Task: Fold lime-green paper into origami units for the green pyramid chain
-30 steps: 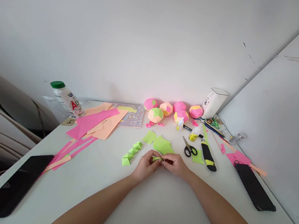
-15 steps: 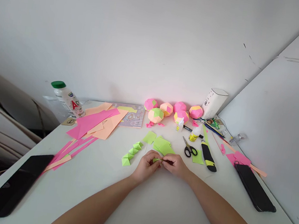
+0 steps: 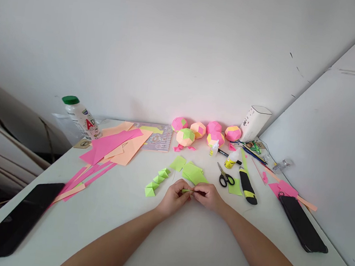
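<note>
Green paper (image 3: 186, 190) bridges left grip (image 3: 172, 197) and right grip (image 3: 211, 197).

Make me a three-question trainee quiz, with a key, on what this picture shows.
1. What are the left hand and right hand holding between them?
2. True or false: in the picture, the scissors lie to the right of the row of folded green pieces.
3. Which has a green cap?
A) the yellow-labelled bottle
B) the tall white bottle
C) the small clear jar

Key:
1. A small piece of green paper.
2. True.
3. B.
</note>
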{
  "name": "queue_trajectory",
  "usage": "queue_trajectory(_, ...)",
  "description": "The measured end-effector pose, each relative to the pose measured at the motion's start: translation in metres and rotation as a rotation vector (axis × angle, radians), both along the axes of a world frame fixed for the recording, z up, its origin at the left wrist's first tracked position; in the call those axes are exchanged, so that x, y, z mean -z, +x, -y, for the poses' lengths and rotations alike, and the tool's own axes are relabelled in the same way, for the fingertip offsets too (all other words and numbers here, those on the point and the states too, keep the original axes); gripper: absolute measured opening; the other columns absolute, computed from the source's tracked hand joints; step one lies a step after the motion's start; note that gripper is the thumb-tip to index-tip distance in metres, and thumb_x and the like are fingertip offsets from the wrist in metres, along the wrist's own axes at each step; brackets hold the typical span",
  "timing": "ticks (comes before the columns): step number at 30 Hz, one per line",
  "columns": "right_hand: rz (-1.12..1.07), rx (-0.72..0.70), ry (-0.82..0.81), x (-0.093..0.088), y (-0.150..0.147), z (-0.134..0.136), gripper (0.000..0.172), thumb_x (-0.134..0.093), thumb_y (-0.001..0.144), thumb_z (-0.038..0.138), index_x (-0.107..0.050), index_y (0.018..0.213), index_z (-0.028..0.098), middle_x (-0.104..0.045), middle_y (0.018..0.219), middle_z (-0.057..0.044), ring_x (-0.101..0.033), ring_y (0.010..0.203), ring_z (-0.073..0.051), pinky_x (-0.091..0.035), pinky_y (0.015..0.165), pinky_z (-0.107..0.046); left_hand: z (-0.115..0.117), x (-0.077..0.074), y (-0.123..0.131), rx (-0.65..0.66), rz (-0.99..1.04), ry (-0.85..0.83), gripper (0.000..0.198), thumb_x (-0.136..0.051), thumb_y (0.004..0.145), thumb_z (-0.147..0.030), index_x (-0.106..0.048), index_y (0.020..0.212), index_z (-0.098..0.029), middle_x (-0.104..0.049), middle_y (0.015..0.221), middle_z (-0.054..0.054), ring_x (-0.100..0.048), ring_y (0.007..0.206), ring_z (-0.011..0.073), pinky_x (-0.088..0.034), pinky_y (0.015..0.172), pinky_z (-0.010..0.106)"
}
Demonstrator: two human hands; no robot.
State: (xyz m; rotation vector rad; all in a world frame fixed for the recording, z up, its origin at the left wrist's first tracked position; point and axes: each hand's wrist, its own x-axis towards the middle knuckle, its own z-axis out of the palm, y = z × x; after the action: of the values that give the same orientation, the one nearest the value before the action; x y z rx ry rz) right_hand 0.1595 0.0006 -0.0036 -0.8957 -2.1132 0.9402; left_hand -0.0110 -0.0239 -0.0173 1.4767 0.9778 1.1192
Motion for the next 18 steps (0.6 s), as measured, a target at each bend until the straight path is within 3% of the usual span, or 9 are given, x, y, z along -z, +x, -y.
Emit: queue_trajectory(18, -0.021, -0.018, 0.040, 0.0006, -0.0012, -0.0007, 0.026, -0.053, 0.083, 0.031, -0.065, 0.068, 0.014, -0.055, 0.060, -0.001, -0.047, 0.053, -0.011, -0.037, 0.049, -0.021, -0.0003, 0.0011, -0.0030, 0.041, 0.008, 0.019, 0.024, -0.053, 0.082, -0.038, -0.057, 0.072, -0.016, -0.049, 0.076, 0.001, -0.052, 0.058, 0.0090, -0.043, 0.051, 0.022)
